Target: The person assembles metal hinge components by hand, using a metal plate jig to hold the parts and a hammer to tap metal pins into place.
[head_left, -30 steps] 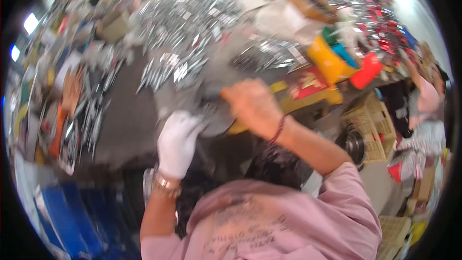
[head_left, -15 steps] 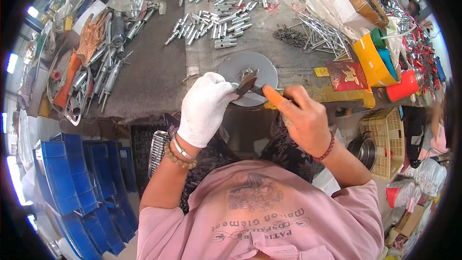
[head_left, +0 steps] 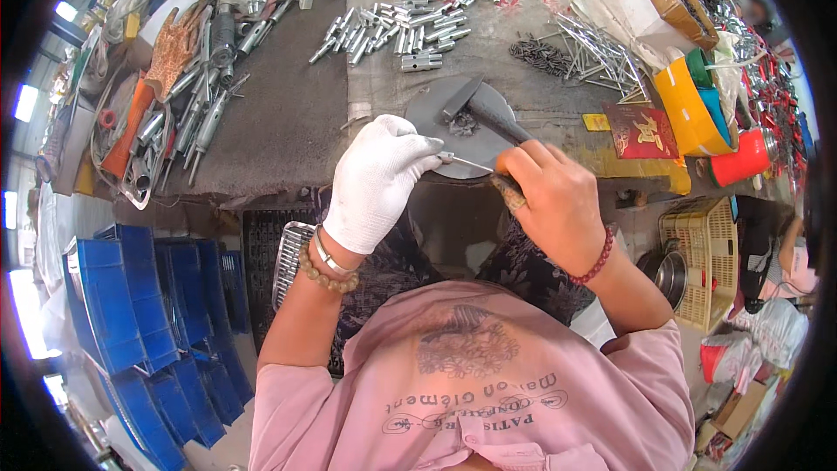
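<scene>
Wide lane on the left, bare dark bench [head_left: 279, 122] between the tool pile [head_left: 207, 126] and the left grip [head_left: 377, 179]! Ahead, silver tubes [head_left: 427, 39] bar the way; thin rods [head_left: 604, 59] crowd the right. A hammer [head_left: 495, 112] obstructs the grey disc [head_left: 423, 112], and a thin metal piece [head_left: 471, 163] spans the gap to the right grip [head_left: 554, 201].

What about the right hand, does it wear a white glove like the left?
No, the right hand shows bare skin across its back, while the left hand wears the white glove.

thin rod [head_left: 473, 163] — ends indistinct
</scene>
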The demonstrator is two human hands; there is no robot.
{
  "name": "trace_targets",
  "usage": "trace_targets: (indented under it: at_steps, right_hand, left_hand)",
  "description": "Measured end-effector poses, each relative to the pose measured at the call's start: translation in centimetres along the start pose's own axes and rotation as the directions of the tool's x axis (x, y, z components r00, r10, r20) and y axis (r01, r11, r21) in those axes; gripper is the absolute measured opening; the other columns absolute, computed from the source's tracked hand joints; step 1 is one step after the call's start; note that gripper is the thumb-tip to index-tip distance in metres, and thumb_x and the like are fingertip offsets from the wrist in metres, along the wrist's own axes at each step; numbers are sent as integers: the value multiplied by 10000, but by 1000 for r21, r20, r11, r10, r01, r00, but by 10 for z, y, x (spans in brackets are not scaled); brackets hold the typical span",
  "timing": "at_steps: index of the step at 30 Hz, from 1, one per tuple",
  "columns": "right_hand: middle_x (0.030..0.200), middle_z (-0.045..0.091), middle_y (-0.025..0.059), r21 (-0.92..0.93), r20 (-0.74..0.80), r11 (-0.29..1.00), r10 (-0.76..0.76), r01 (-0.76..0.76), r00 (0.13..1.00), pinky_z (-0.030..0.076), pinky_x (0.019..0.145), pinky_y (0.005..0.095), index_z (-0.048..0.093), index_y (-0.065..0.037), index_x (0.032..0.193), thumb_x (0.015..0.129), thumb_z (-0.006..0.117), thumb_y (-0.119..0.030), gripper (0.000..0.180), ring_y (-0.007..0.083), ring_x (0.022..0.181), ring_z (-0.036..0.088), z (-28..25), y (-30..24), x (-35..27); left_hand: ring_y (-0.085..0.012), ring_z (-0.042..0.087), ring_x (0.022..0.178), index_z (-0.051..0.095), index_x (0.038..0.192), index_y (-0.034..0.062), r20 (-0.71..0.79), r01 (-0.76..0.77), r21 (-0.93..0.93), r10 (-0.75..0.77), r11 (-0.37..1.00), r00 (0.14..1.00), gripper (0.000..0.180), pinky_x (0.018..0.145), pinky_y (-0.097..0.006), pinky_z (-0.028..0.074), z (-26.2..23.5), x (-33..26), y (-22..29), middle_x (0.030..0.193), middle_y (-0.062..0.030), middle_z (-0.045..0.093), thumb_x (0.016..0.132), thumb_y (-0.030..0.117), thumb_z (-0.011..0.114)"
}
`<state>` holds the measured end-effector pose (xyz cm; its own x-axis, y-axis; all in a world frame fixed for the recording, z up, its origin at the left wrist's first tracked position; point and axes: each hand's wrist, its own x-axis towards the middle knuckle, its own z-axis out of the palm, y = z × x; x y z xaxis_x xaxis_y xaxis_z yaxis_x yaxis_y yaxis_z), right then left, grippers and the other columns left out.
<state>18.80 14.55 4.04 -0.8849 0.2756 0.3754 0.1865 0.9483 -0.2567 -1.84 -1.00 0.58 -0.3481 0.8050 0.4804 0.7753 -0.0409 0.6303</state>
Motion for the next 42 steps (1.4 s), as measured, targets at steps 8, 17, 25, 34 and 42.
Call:
trace_targets:
  at_steps: [8,17,25,34,42]
  right_hand:
    - [752,641,109,550,420,710,220,-440,881,488,644,398,669,-24,1216,934,741,-28,290,275,651,608,15,-12,-15]
    - [804,618,-18,681,702,69,219,-729,677,457,564,243,680,-33,1289,993,649,2,299,45,651,543,23,-29,-20]
    - [788,610,33,720,585,300,222,-625,780,459,598,291,666,-21,1281,947,690,37,340,91,651,549,38,-49,-30]
    - [836,657,111,678,391,645,90,-353,916,522,669,344,667,-38,1281,924,769,5,373,208,690,635,44,-75,-19]
    - [1196,782,106,595,17,779,237,-200,971,568,938,346,744,-28,1314,948,723,46,374,208,1018,731,43,-46,-6]
  left_hand:
    - [-241,687,893,747,1330,52,-223,76,110,-50,991,974,393,805,-363,551,16,-23,13,998,-98,732,940,35,786]
    - [-51,621,663,388,1687,73,135,609,-616,-695,499,706,621,550,-209,497,29,-47,45,1039,-51,794,1094,92,569]
    - [-28,548,679,375,1674,16,151,563,-726,-707,396,691,667,571,-180,430,24,-56,47,1144,-133,788,1069,102,642]
    - [-33,510,655,294,1714,55,180,425,-883,-691,200,700,788,557,-175,388,-5,-89,32,1084,-129,744,1022,92,670]
    - [-48,527,670,319,1699,20,-32,481,-806,-838,344,545,738,573,-183,395,-50,-135,8,1078,-109,741,1032,83,628]
